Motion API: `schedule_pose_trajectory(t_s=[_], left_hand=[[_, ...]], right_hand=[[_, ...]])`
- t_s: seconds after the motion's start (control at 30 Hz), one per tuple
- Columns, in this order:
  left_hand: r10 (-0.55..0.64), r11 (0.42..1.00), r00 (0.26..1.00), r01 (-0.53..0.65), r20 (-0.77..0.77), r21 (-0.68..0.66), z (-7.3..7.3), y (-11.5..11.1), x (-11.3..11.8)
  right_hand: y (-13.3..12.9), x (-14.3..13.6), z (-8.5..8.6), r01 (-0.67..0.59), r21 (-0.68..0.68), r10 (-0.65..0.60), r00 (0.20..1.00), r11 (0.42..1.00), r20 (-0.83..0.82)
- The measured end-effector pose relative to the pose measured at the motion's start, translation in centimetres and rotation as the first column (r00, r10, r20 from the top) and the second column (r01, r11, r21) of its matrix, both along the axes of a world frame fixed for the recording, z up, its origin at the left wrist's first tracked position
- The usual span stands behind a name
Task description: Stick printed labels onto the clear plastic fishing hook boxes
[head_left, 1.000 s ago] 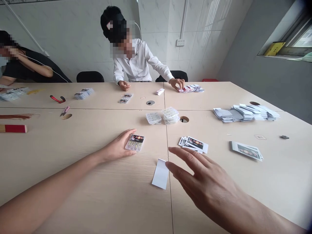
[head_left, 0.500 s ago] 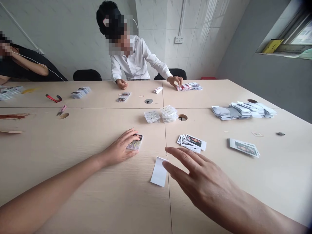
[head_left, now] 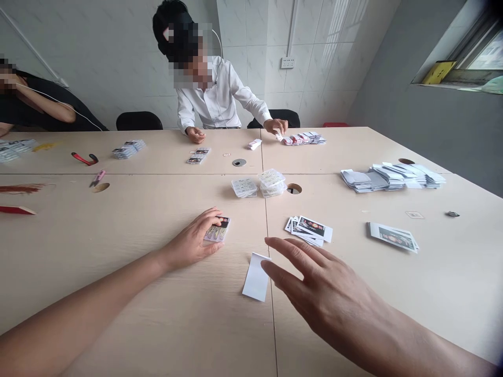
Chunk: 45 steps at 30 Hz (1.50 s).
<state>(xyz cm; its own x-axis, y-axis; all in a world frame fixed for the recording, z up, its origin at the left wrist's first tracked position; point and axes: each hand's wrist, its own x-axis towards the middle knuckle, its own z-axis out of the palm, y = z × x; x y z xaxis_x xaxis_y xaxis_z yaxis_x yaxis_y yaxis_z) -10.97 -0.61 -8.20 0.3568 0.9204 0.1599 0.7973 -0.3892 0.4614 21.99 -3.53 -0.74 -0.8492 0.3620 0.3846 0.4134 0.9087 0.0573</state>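
Head view — clear, black-labelled box

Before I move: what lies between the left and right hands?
In the head view, two things: the small case partly covered by the left hand, and a white slip partly behind the right hand.

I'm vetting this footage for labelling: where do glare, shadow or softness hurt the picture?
Head view: pale glare streaks on the wall tiles; head view: the top right corner falls into darkness; head view: soft shading on the table below the left arm; head view: fine print on the small case is too small to read.
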Motion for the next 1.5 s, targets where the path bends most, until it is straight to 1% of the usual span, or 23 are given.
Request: schedule_pose_trajectory(t_s=[0.33,0.47,0.57,0.67,0.73,0.8,1.03,1.17,1.3,1.5], left_hand=[[-0.024,1.000,1.000,0.024,-0.005,-0.016,0.5,0.2,0.5],[-0.037,0.999,0.999,0.037,-0.002,-0.010,0.3,0.2,0.3],[0.002,1.000,1.000,-0.002,0.011,0.018,0.1,0.5,0.2],[0.058,0.997,0.998,-0.060,0.029,0.039,-0.1,1.4,-0.1],[0.089,0.995,0.995,-0.091,0.036,0.036,-0.1,2.6,-0.3],[0.115,0.993,0.993,-0.116,0.039,0.021,0.0,4.3,-0.8],[0.229,0.972,0.973,-0.227,0.038,-0.057,0.5,12.5,-2.9],[0.270,0.961,0.962,-0.267,0.028,-0.071,0.7,16.1,-3.7],[0.286,0.957,0.958,-0.284,0.024,-0.060,0.5,18.2,-4.0],[0.277,0.960,0.961,-0.276,0.025,-0.043,0.2,20.0,-4.6]], right_hand=[[-0.1,0.0,0.1,0.005,-0.006,-0.005,1.000,1.000,0.007],[-0.1,0.0,0.3,0.005,-0.017,-0.005,1.000,1.000,0.017],[-0.1,0.0,0.5,0.009,-0.024,-0.009,1.000,1.000,0.027],[-0.1,-0.1,0.5,0.012,-0.021,-0.012,1.000,1.000,0.019],[-0.1,-0.1,0.3,0.017,-0.018,-0.017,1.000,1.000,0.012],[0.0,-0.1,0.2,0.021,-0.017,-0.021,1.000,1.000,0.010],[0.1,0.0,-0.2,0.026,-0.041,-0.025,0.999,0.999,0.025],[0.2,0.0,-0.2,0.029,-0.057,-0.026,0.999,0.998,0.045],[0.3,0.0,-0.1,0.033,-0.072,-0.028,0.997,0.997,0.075],[0.6,0.0,-0.2,0.038,-0.094,-0.028,0.994,0.995,0.103]])
